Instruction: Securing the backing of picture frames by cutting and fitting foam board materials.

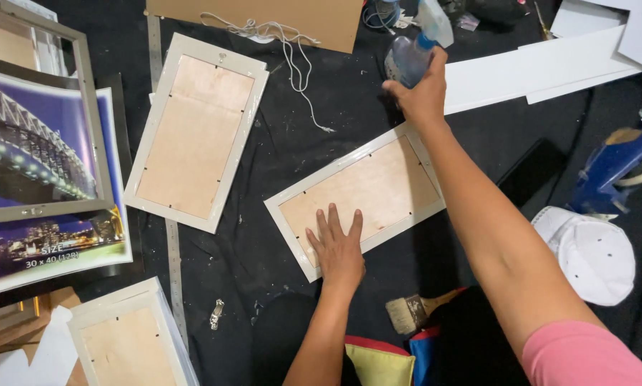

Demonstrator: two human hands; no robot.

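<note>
Black cloth (321,150) covered the floor. Near its middle, the left hand (337,246) pressed flat on a white frame (360,194), keeping it steady. Near the far edge, the right hand (422,91) gripped a spray bottle (409,56).

A glossy rectangular printed insert sheet (49,243) showing a blue-purple night bridge and city skyline lies left of the pale wood-backed picture frame (198,132), partly under another frame.

Surface: black cloth (264,250) covering the work surface.
Frames: three pale frames lying face down (196,132), (364,193), (128,343).
Tools: metal ruler (172,243), paintbrush (410,312).
Others: white cord (292,57), white cap (592,254), bridge prints (42,179).
</note>
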